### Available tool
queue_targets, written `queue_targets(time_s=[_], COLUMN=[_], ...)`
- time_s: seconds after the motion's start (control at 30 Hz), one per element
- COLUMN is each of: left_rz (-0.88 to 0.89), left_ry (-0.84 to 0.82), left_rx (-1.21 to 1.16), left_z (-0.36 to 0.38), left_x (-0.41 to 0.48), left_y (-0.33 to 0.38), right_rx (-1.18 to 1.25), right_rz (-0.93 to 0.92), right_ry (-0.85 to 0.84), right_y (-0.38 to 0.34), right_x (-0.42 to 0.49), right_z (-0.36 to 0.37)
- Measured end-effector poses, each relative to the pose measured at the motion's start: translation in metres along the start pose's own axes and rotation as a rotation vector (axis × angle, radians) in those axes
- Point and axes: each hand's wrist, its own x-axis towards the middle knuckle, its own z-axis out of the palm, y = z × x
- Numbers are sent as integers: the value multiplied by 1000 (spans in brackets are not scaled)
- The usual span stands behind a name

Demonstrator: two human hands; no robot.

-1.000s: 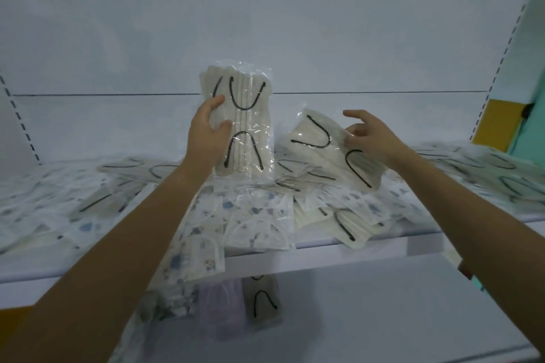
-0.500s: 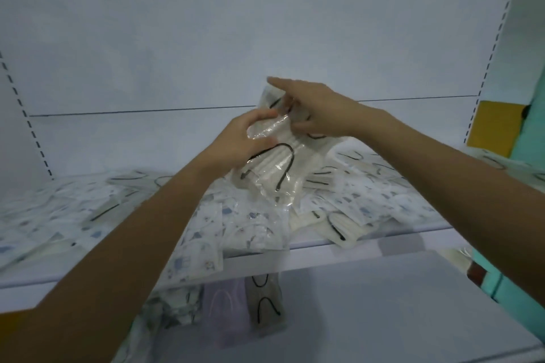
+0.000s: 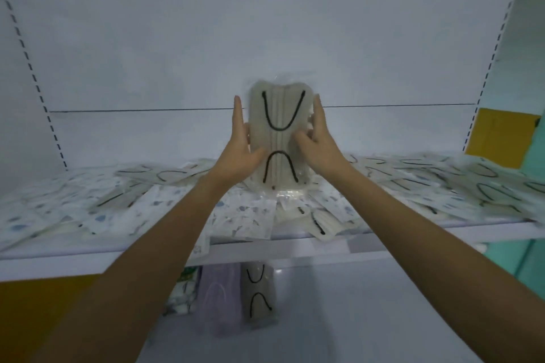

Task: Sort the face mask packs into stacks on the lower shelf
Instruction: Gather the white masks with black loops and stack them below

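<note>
The white upper shelf (image 3: 383, 237) is covered in mask packs (image 3: 244, 218). My left hand (image 3: 241, 147) and right hand (image 3: 317, 141) pinch one cream pack (image 3: 278, 135) upright above the shelf's middle, thumbs in front, fingers straight along its sides.

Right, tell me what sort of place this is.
Probably a shop or stockroom: white shelving with slotted uprights, loose sealed mask packs heaped on the upper shelf, and a few sorted stacks on the lower shelf.

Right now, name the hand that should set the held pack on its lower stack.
Right hand, probably. It and the left hand both hold the pack; the matching stack has bare shelf on its right, a purple stack on its left.
</note>
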Motion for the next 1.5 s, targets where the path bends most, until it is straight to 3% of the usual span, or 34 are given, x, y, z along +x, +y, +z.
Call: queue_targets(time_s=[0.1,0.23,0.37,0.57,0.7,0.83,1.0,1.2,1.37,1.5], left_rz=[-65,-84,-194,-14,116,-16,-250,-554,-769,-842], left_ry=[58,136,146,274,367,454,383,220,194,135], left_rx=[-49,-66,-22,67,188,172,128,11,-89,-94], left_z=[13,20,36,21,16,20,30,51,78,104], left_x=[-4,9,2,-8,-59,-134,-253,-363,-429,-441], left_y=[1,4,3,49,80,92,69,-2,-64,-90], right_rx=[-37,39,68,128,217,324,457,449,393,376], right_rz=[19,20,141,-61,-243,-239,-42,330,569,747], right_ry=[-76,-49,-92,-6,8,-79,-217,-350,-494,-417], right_y=[11,11,28,-7,-30,-33,-19,33,86,120], right_x=[-3,1,-10,-13,-48,-107,-214,-318,-402,-443], right_z=[0,-4,0,-16,-13,7,35,86,109,109])
